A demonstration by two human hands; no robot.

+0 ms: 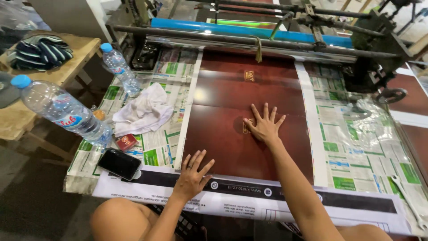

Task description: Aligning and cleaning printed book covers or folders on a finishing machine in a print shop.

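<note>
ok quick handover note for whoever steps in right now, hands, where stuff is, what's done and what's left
Left hand: flat, fingers spread, on the near edge of the dark red sheet.
Right hand: flat, fingers spread, mid-sheet beside a gold emblem.
Sheet lies on the newspaper-covered table, far end under the roller machine.
White cloth, phone and two water bottles lie left; a wrench right.
Done: sheet laid flat. Left: cannot tell.

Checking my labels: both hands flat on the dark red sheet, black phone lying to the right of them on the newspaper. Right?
Not quite. The head view shows the left hand and right hand flat on the dark red sheet, but the black phone lies to their left.
</note>
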